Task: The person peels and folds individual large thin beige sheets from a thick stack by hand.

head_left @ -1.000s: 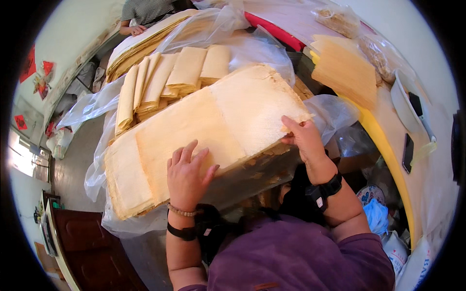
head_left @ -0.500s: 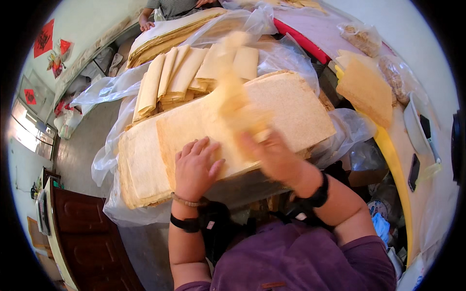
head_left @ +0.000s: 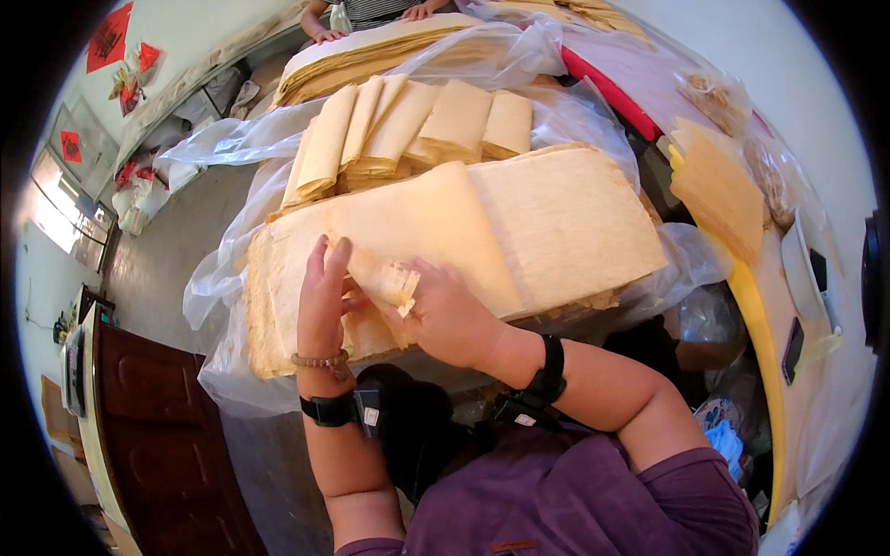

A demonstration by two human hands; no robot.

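A tall stack of thin pale-yellow sheets (head_left: pixel 584 222), like dried bean curd skin, lies across the table before me. Over its left half spreads one loose yellow sheet (head_left: pixel 422 218), whose near part is crumpled into a ragged-edged fold. My right hand (head_left: pixel 454 320) is closed around that torn, bunched end. Beside it my left hand (head_left: pixel 323 292) stands on edge at the fold's left side, fingers stretched and apart, touching the sheet. Part of the fold is hidden between the hands. Just beyond the stack lie several folded sheets (head_left: pixel 459 120).
Clear plastic film (head_left: pixel 222 278) hangs around the stack. Farther back, another person's hands (head_left: pixel 326 35) rest by a second stack (head_left: pixel 371 60). On the right side table are a single batch of sheets (head_left: pixel 718 199), a white basin (head_left: pixel 799 264) and a phone (head_left: pixel 793 350). A dark-red cabinet (head_left: pixel 162 426) stands left.
My right hand has swung down and left from the blurred, lifted sheet end to beside my left hand. The left hand has turned from lying flat to standing on edge. The view shifted slightly.
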